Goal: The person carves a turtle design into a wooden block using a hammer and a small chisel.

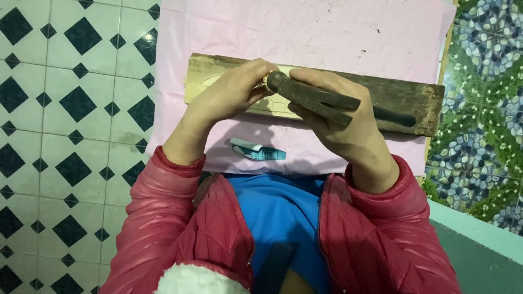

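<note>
A long wooden plank [392, 100], pale and carved at its left end and dark at its right, lies across a pink cloth [305, 32]. My right hand [348, 128] is wrapped around a dark claw hammer [310, 95], its head over the pale part of the plank. My left hand [229, 95] rests on the plank's left part, fingers pinched on a small round yellowish piece [266, 81] right by the hammer head. Most of that piece is hidden by my fingers.
A small folded bit of white and blue paper [256, 151] lies on the cloth below the plank. White floor tiles with black diamonds [71, 109] spread to the left. A pebble-patterned surface [485, 81] and a teal ledge [479, 234] stand on the right.
</note>
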